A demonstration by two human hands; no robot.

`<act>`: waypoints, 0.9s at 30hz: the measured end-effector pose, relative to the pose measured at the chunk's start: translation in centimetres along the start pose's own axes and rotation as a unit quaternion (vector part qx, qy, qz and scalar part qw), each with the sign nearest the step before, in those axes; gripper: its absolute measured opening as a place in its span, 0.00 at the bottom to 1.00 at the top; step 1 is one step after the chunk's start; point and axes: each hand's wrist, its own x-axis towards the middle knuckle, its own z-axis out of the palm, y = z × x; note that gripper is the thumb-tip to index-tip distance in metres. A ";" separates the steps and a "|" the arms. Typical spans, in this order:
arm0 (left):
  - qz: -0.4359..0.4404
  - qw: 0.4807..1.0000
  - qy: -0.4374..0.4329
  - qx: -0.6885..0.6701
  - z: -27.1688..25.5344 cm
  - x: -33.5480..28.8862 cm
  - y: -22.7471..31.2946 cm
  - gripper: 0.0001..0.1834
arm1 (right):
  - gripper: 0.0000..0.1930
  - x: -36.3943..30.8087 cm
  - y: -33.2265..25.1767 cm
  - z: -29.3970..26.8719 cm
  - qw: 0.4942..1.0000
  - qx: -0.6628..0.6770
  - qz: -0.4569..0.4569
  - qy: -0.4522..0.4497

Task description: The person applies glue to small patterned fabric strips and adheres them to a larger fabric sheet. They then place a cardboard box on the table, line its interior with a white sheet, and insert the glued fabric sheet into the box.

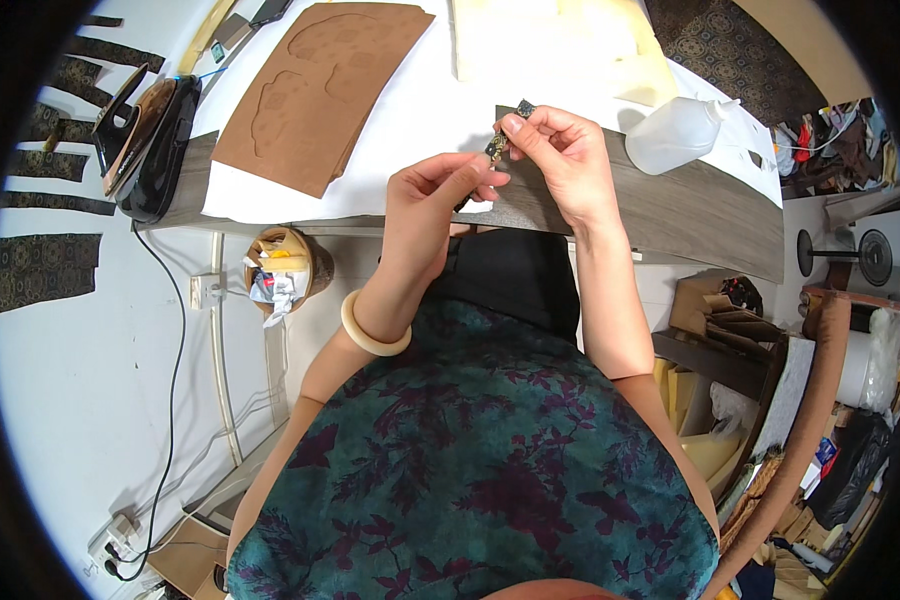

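Between both hands, above the table's front edge, is a small narrow strip of dark patterned fabric (495, 147) with gold-coloured markings. My left hand (433, 200) pinches its lower end between thumb and fingers; a pale bangle circles that wrist. My right hand (567, 160) pinches the strip higher up, and a dark tip of it pokes out above the fingers. Much of the strip is hidden by my fingers. Brown sheets (320, 95) with curved outlines pressed into them lie stacked on white paper to the left of my hands.
A black iron (160, 150) stands at the table's left end, its cord hanging down. To the right sits a translucent plastic bottle (675, 135). Pale yellow sheets (560, 45) lie at the back. A full waste basket (320, 265) is below the table; shelves (720, 360) stand at right.
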 end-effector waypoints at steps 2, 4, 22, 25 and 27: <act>0.016 0.999 0.006 0.028 -0.1 0.0 -0.2 0.09 | 0.07 0.0 0.0 0.0 1.000 -0.005 -0.005 -0.007; 0.015 0.999 0.009 0.028 -0.2 -0.1 -0.2 0.10 | 0.06 0.0 0.1 0.0 1.000 -0.006 -0.011 -0.012; 0.016 0.998 0.011 0.062 0.8 -0.5 1.4 0.12 | 0.05 -0.3 0.5 -0.9 0.998 0.037 -0.046 -0.021; -0.047 0.998 -0.027 0.015 0.4 -0.3 2.1 0.11 | 0.05 -0.2 0.2 -0.7 0.998 0.042 -0.035 -0.012; -0.041 0.998 -0.042 0.020 -0.2 -0.1 1.5 0.10 | 0.05 -0.3 0.0 -0.5 0.999 0.040 -0.022 -0.004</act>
